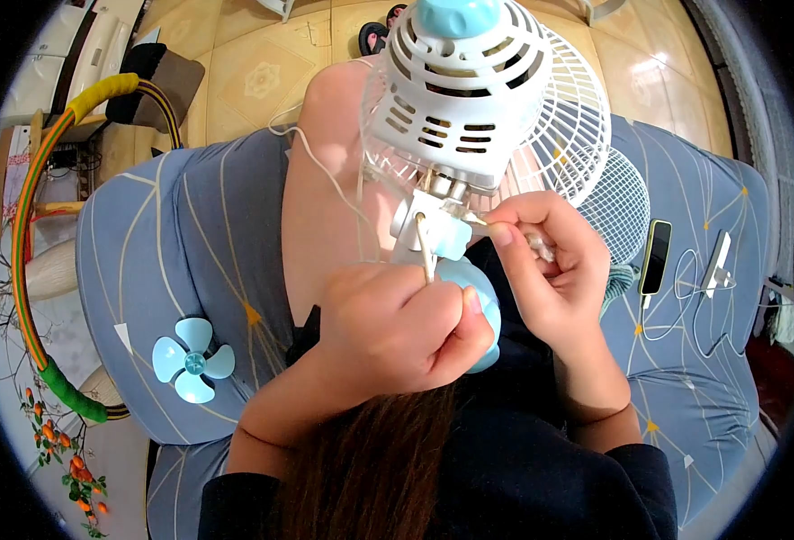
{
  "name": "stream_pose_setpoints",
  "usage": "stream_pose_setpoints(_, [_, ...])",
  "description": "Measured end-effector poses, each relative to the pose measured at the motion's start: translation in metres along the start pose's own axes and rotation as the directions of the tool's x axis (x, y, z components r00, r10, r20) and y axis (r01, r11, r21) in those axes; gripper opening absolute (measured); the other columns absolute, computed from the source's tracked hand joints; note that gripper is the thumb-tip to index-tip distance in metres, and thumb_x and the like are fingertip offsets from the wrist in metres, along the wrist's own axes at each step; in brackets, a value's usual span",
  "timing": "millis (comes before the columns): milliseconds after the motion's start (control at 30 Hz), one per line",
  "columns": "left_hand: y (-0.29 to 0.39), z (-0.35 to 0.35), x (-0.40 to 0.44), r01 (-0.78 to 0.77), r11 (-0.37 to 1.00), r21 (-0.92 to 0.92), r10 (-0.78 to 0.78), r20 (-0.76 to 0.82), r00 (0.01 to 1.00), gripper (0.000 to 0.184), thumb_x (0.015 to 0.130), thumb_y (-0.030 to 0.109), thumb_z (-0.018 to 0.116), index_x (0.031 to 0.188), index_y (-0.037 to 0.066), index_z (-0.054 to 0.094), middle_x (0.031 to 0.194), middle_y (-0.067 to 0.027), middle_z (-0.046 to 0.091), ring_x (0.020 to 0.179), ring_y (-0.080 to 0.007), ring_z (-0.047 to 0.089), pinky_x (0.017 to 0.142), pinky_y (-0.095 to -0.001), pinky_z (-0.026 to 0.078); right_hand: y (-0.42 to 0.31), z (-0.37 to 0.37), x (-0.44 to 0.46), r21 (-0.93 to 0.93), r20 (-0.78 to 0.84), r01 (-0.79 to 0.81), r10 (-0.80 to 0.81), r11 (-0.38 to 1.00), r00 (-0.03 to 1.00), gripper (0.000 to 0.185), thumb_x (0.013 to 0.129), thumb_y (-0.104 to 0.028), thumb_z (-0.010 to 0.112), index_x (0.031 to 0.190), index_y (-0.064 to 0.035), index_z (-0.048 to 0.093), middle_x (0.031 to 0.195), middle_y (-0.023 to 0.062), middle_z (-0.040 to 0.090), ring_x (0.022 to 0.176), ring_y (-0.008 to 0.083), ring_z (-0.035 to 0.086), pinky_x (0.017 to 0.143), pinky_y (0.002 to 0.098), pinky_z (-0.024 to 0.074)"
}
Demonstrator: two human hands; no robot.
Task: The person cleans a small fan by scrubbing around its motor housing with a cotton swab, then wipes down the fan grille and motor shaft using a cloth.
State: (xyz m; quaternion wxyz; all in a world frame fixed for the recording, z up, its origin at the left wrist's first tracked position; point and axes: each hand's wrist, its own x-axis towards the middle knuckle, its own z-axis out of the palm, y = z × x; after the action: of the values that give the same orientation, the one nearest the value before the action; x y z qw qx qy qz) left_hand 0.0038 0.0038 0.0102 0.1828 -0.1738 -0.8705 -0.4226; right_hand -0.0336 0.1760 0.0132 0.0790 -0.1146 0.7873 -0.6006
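Observation:
A white and light-blue electric fan [473,135] lies tilted across my lap, its motor housing and wire cage away from me. My left hand [401,328] is closed in a fist at the fan's neck, around the cream cord [426,247] that comes out of the joint. My right hand [554,270] pinches a small, thin pale piece at the side of the neck; its kind is too small to tell. Crumpled whitish material [541,247] sits in the curled fingers of that hand. The blue base [482,346] is partly hidden behind my left hand.
On the grey-blue sofa [199,225] lie a blue fan blade [194,363] at left, and a round grille [614,207], a phone [655,256] and a white power strip [716,264] at right. A striped hoop [32,225] stands at far left.

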Motion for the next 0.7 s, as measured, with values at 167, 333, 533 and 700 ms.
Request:
stream_pose_setpoints(167, [0.0, 0.0, 0.0, 0.003, 1.0, -0.008, -0.003, 0.004, 1.0, 0.034, 0.074, 0.004, 0.066, 0.054, 0.008, 0.04, 0.047, -0.0036, 0.032, 0.036, -0.0218, 0.034, 0.038, -0.0352, 0.028, 0.005, 0.003, -0.002, -0.031, 0.006, 0.078, -0.078, 0.996, 0.997, 0.005, 0.093, 0.0, 0.063, 0.098, 0.0006, 0.064, 0.078, 0.0047, 0.07, 0.066, 0.0046, 0.064, 0.056, 0.02, 0.0484])
stream_pose_setpoints(333, [-0.003, -0.002, -0.003, -0.019, 0.999, 0.029, 0.018, 0.042, 0.999, 0.034, 0.076, 0.01, 0.07, 0.058, 0.012, 0.041, 0.052, -0.0022, 0.035, 0.037, -0.021, 0.038, 0.038, -0.0332, 0.032, 0.005, 0.002, -0.002, -0.049, 0.032, 0.0, 0.002, 0.999, 0.999, 0.005, 0.093, -0.002, 0.064, 0.097, 0.0, 0.063, 0.077, 0.0059, 0.071, 0.067, 0.0063, 0.066, 0.055, 0.0212, 0.0508])
stream_pose_setpoints(533, [-0.004, 0.0, -0.003, -0.033, 0.999, 0.025, 0.033, 0.019, 0.999, 0.034, 0.075, 0.009, 0.07, 0.058, 0.012, 0.04, 0.052, -0.002, 0.034, 0.037, -0.0206, 0.037, 0.038, -0.0325, 0.032, 0.002, 0.0, 0.0, -0.074, 0.026, -0.032, 0.034, 0.997, 0.999, 0.004, 0.093, -0.003, 0.064, 0.095, 0.0002, 0.062, 0.075, 0.0051, 0.07, 0.066, 0.0056, 0.066, 0.054, 0.0215, 0.0514])
stream_pose_setpoints(700, [0.0, -0.002, 0.0, 0.018, 1.0, 0.011, -0.018, 0.02, 1.0, 0.033, 0.071, 0.004, 0.067, 0.053, 0.008, 0.04, 0.047, -0.0038, 0.031, 0.035, -0.0218, 0.032, 0.038, -0.0356, 0.027, 0.008, -0.005, -0.003, -0.107, 0.043, -0.087, 0.092, 0.99, 0.995, 0.003, 0.093, -0.002, 0.064, 0.094, 0.0003, 0.063, 0.074, 0.0052, 0.07, 0.064, 0.0051, 0.064, 0.053, 0.0198, 0.0491])
